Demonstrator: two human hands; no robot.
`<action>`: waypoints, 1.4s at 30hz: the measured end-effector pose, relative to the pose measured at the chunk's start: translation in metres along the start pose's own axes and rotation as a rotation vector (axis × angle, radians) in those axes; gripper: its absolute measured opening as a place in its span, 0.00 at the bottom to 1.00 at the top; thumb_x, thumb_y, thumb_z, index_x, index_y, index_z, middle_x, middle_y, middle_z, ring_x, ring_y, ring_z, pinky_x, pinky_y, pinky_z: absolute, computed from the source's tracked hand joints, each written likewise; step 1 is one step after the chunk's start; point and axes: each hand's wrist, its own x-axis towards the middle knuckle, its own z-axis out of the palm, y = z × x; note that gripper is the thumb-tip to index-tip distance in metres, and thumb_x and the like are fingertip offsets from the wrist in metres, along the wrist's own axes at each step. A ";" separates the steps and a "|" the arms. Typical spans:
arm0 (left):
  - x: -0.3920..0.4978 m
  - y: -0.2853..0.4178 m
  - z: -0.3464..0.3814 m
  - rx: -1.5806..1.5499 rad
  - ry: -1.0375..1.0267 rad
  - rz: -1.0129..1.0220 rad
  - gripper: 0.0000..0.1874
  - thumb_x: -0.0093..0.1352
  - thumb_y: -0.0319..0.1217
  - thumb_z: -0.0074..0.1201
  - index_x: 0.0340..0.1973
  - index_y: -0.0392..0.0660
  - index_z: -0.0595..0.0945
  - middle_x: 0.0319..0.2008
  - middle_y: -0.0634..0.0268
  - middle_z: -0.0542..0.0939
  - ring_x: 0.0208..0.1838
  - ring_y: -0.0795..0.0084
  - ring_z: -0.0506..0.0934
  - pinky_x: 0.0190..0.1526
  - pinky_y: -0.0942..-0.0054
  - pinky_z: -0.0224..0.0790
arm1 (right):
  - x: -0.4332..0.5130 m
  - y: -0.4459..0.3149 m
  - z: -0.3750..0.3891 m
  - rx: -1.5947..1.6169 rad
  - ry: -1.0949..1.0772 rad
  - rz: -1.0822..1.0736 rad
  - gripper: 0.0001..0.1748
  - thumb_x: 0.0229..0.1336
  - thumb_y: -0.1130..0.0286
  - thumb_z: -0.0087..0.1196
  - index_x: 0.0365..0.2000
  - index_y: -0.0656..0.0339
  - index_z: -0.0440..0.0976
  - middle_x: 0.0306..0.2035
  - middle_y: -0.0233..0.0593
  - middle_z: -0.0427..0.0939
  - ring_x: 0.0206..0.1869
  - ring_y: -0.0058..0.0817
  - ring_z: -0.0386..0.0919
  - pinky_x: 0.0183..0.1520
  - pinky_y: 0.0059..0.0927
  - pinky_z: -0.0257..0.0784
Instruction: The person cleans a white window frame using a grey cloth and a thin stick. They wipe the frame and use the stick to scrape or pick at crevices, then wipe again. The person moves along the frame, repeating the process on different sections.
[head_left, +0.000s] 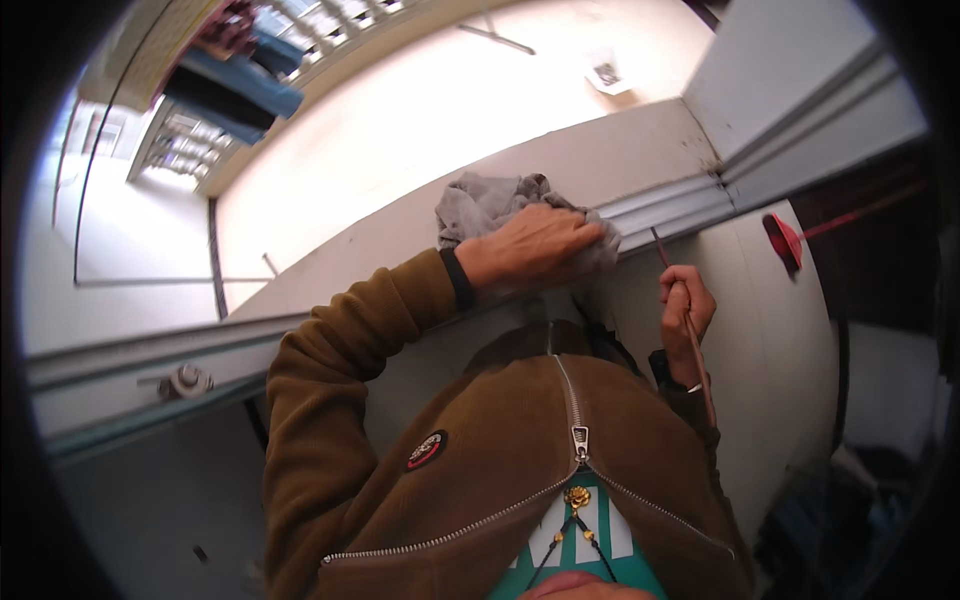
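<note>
My left hand (536, 240) presses a crumpled grey cloth (480, 199) against the metal door track (652, 211) and the pale sill beside it. The cloth bunches up beyond my wrist, and part of it shows past my fingertips. My right hand (686, 307), to the right of the cloth, is closed around a thin reddish-brown rod (697, 352). The rod's dark far tip points up toward the track, apparently just short of it. Its lower end runs back along my forearm. Slight blur covers the left fingers, so their exact grip is hidden.
A door frame with a metal handle (184, 382) is at left. A white door panel (780, 75) stands at upper right, near a red plastic head on a long handle (784, 241). Beyond the sill are hanging clothes (232, 86), a balustrade (330, 30) and a white container (609, 75).
</note>
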 end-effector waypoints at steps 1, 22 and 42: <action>0.000 0.003 -0.024 -0.039 0.057 -0.075 0.20 0.66 0.37 0.61 0.52 0.49 0.77 0.34 0.59 0.79 0.36 0.60 0.80 0.35 0.65 0.73 | 0.006 -0.001 0.000 0.010 -0.009 -0.034 0.10 0.63 0.81 0.40 0.30 0.65 0.72 0.20 0.32 0.68 0.22 0.20 0.66 0.25 0.24 0.62; -0.160 0.084 -0.013 0.522 0.150 -1.164 0.17 0.65 0.38 0.61 0.41 0.40 0.75 0.38 0.53 0.77 0.44 0.50 0.75 0.42 0.56 0.68 | 0.102 0.027 -0.024 0.238 -0.301 -0.133 0.10 0.62 0.82 0.41 0.29 0.66 0.73 0.19 0.33 0.68 0.20 0.19 0.66 0.23 0.23 0.61; 0.240 0.052 0.093 0.001 0.643 -0.604 0.16 0.59 0.34 0.61 0.37 0.38 0.75 0.34 0.53 0.75 0.41 0.56 0.74 0.39 0.56 0.68 | 0.086 0.010 -0.111 0.192 0.004 -0.211 0.09 0.61 0.78 0.37 0.31 0.63 0.69 0.21 0.32 0.63 0.25 0.21 0.59 0.29 0.23 0.53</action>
